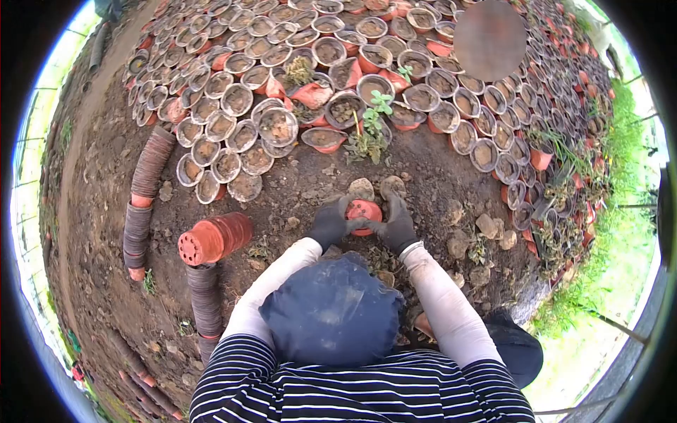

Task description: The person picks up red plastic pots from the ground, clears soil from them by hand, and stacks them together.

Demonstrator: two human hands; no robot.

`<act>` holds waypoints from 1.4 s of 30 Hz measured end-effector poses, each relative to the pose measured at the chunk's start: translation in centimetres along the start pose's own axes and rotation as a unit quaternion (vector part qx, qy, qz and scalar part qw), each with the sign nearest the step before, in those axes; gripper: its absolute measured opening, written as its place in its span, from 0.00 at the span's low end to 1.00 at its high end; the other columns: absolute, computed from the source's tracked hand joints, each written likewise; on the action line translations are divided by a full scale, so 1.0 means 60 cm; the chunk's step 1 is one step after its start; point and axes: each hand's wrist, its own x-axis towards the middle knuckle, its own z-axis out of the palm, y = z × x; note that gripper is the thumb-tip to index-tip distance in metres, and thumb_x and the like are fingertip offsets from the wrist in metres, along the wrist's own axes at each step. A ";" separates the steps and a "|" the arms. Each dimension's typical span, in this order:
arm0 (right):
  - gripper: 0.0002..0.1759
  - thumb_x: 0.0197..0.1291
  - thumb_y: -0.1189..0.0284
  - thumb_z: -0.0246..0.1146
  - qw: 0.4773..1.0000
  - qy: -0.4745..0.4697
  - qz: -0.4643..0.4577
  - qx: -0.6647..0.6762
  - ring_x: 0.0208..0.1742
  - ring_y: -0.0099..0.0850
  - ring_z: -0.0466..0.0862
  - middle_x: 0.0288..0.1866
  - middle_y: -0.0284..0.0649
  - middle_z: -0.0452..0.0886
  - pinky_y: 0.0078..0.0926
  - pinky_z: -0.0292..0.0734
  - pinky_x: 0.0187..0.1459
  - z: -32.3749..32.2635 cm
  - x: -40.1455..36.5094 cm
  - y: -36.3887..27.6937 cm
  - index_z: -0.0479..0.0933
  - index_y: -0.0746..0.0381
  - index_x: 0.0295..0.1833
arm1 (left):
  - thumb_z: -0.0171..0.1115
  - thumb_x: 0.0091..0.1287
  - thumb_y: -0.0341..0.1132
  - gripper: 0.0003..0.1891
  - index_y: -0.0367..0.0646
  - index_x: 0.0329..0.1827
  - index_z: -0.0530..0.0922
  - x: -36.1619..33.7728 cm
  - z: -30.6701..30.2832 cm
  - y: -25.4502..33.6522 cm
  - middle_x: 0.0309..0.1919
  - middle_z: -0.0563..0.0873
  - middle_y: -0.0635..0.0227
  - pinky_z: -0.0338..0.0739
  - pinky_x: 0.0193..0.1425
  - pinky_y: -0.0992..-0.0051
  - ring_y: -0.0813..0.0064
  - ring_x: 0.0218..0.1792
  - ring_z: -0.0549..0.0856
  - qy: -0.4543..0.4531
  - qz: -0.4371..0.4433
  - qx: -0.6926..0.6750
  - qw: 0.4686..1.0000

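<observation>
Between my two gloved hands is a small red plastic plant pot (364,209), its bottom with holes facing up toward me. My left hand (330,221) grips the pot's left side, the thumb laid across its near side. On the right side, my right hand (398,224) is closed around it, fingers pointing away from me. Just beyond the fingertips are two rounded soil clods (362,189). The pot's rim and its inside are hidden from view.
Rows of soil-filled pots (329,51) cover the ground ahead. Left of me lie a stack of red pots (220,237) and long stacks of dark-rimmed pots (150,168). Loose clods (486,225) are scattered at right. A green leafy plant (376,113) stands ahead.
</observation>
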 end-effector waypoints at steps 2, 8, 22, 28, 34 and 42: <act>0.42 0.49 0.57 0.74 0.983 -0.026 0.145 0.113 0.53 0.42 0.80 0.53 0.53 0.80 0.37 0.75 0.55 0.009 -0.020 0.036 0.68 0.68 0.64 | 0.72 0.50 0.55 0.42 0.43 0.66 0.68 -0.003 0.022 -0.009 0.63 0.71 0.49 0.71 0.63 0.58 0.50 0.61 0.75 0.092 0.050 -0.016 0.994; 0.23 0.57 0.65 0.69 0.892 -0.188 0.326 0.249 0.43 0.34 0.84 0.45 0.44 0.84 0.30 0.78 0.47 0.052 -0.052 0.087 0.77 0.66 0.54 | 0.75 0.50 0.45 0.42 0.45 0.68 0.67 -0.019 0.020 0.040 0.63 0.70 0.51 0.70 0.63 0.57 0.50 0.61 0.74 0.124 0.216 0.102 0.963; 0.21 0.70 0.70 0.52 0.581 -0.124 0.301 0.746 0.58 0.34 0.79 0.60 0.43 0.77 0.33 0.74 0.61 -0.042 -0.003 0.016 0.69 0.67 0.65 | 0.60 0.69 0.42 0.25 0.39 0.64 0.69 -0.027 -0.013 0.032 0.54 0.79 0.61 0.75 0.58 0.70 0.70 0.53 0.80 0.020 0.038 -0.485 0.874; 0.22 0.69 0.64 0.56 0.792 -0.151 0.146 0.573 0.58 0.35 0.80 0.60 0.42 0.79 0.32 0.73 0.62 -0.048 -0.009 0.049 0.72 0.66 0.63 | 0.45 0.76 0.38 0.21 0.37 0.67 0.68 0.007 0.047 -0.014 0.59 0.78 0.56 0.71 0.65 0.66 0.63 0.58 0.79 0.007 0.288 -0.155 0.945; 0.14 0.68 0.71 0.54 0.935 -0.086 0.173 0.297 0.53 0.27 0.81 0.51 0.37 0.82 0.27 0.74 0.57 -0.068 0.016 0.014 0.77 0.64 0.55 | 0.43 0.76 0.35 0.20 0.34 0.64 0.71 -0.029 -0.008 0.046 0.57 0.79 0.50 0.71 0.64 0.67 0.61 0.58 0.80 -0.013 0.182 -0.244 0.953; 0.42 0.57 0.63 0.69 0.957 -0.075 0.001 0.280 0.68 0.34 0.69 0.68 0.46 0.67 0.33 0.65 0.67 -0.053 0.028 -0.038 0.59 0.66 0.72 | 0.41 0.78 0.45 0.24 0.33 0.64 0.71 -0.018 -0.016 0.062 0.56 0.81 0.61 0.73 0.62 0.72 0.71 0.56 0.80 -0.100 0.034 -0.668 0.736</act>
